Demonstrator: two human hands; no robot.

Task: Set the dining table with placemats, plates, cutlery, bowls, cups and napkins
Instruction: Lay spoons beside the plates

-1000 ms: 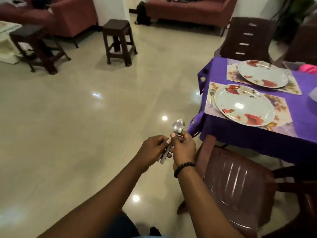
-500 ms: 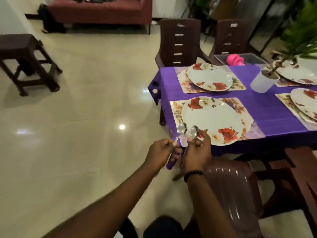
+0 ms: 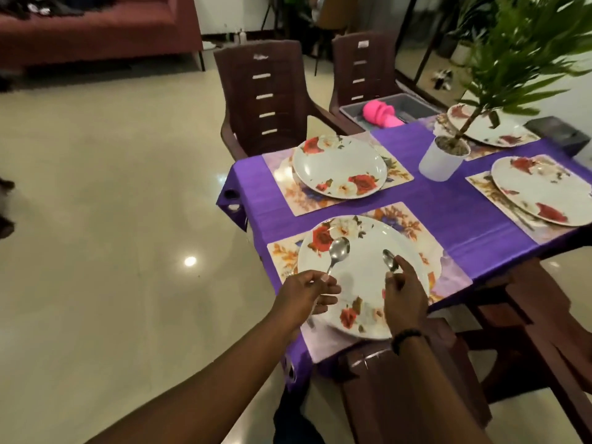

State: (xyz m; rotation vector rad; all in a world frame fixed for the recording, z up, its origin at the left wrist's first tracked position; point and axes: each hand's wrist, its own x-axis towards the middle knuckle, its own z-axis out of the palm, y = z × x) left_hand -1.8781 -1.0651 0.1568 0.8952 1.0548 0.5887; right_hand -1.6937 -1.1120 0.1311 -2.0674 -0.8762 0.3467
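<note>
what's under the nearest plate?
A floral placemat lies under the nearest plate, showing around its rim, on the purple tablecloth. The placemat's middle is covered by the plate.

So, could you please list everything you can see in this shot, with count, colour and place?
Plates: four, white with red flowers, one on each placemat.
Placemats: four, floral, on the tablecloth.
Tablecloth: one, purple, over the table.
Spoons: two, silver, held above the nearest plate.
Potted plant: one, green in a white pot, mid-table.
Grey tray: one, at the far end, holding a pink item.
Chairs: brown, two beyond the table, one nearest the camera.
Sofa: one, red, far left.
Left hand: grips one spoon.
Right hand: pinches the other spoon.
</note>
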